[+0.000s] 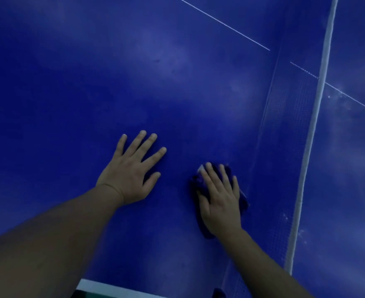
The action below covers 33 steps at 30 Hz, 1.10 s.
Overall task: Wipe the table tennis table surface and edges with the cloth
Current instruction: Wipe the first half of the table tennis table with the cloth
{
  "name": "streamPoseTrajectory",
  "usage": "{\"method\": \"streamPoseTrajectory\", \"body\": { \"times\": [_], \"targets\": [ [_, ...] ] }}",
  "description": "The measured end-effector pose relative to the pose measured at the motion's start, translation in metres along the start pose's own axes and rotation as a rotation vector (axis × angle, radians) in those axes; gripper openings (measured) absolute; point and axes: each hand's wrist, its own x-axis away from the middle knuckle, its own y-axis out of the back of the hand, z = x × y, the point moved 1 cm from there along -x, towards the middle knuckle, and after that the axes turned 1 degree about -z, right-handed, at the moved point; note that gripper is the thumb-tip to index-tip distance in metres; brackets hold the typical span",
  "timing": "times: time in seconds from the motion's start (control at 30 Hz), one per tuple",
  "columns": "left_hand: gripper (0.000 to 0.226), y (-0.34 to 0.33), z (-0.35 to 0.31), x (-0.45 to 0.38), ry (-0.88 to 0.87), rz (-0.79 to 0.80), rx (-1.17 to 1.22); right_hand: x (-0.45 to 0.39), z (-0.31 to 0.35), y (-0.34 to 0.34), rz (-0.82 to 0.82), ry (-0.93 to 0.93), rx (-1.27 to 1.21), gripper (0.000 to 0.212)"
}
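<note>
Head view, cloth (244, 201): pressed flat on table (134, 72) under right hand (220, 203).
Right hand: fingers straight, nothing grasped.
Left hand (130, 173): released, spread flat.

A: The flat right hand (219, 198) is covering most of the dark blue crumpled cloth (198, 220); only its fringes are showing.

B: The picture's edges are cutting off both forearms and the blue table tennis table (134, 72).

A: The white-topped blue mesh net (293, 134) is running out of frame. A dark object (218, 293) at the bottom edge is too cropped to identify.
</note>
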Motion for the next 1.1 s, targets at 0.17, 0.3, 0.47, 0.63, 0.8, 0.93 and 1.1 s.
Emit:
{"method": "streamPoseTrajectory", "body": {
  "times": [0.17,0.3,0.47,0.63,0.8,0.93,1.1],
  "targets": [
    [0.067,0.003,0.001,0.001,-0.007,0.007,0.049,-0.031,0.004,0.002,-0.086,-0.313,-0.043,0.061],
    [0.062,0.006,0.004,0.010,-0.062,0.001,0.027,-0.033,0.058,-0.016,-0.059,-0.129,-0.011,0.059],
    [0.063,-0.013,-0.004,0.070,-0.010,-0.076,-0.002,0.044,0.047,-0.028,0.004,0.023,0.033,0.060],
    [0.066,-0.036,-0.010,0.098,-0.008,-0.084,-0.030,0.022,0.011,-0.012,-0.087,-0.364,-0.030,0.064],
    [0.066,-0.037,-0.008,0.095,-0.024,-0.089,-0.025,0.002,0.059,-0.027,-0.100,-0.251,-0.027,0.061],
    [0.066,-0.034,-0.007,0.095,-0.041,-0.085,-0.006,0.073,0.080,-0.049,-0.024,0.022,0.028,0.061],
    [0.063,-0.026,-0.003,0.101,-0.099,-0.077,0.099,0.111,0.053,-0.042,-0.020,-0.037,0.032,0.061]
  ]
}}
